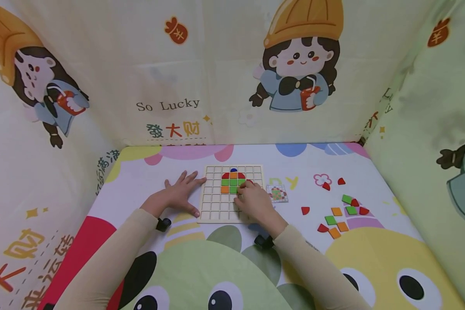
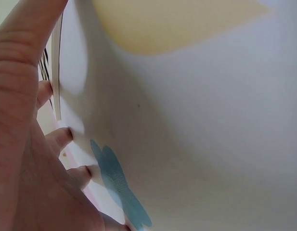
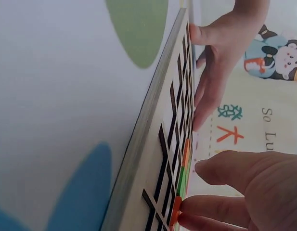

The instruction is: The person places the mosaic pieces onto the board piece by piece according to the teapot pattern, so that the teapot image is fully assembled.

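A pale wooden grid board (image 1: 213, 206) lies on the table, with red, orange, green and blue tiles set in its upper middle cells. My left hand (image 1: 182, 193) rests at the board's left side, fingers spread, thumb and a fingertip touching its edge. Over the board's right half, my right hand (image 1: 257, 204) presses an orange tile (image 3: 175, 210) with two fairly straight fingers. Its thumb stands apart from them in the right wrist view. Beside this tile sits a green tile (image 3: 181, 181). The right hand partly covers the cells beneath it in the head view.
A small pattern card (image 1: 277, 193) lies right of the board. Farther right, several loose tiles are scattered, including an orange square (image 1: 336, 211), a green square (image 1: 330, 220) and a red piece (image 1: 305, 210). Printed cloth walls (image 1: 224, 86) rise around the table.
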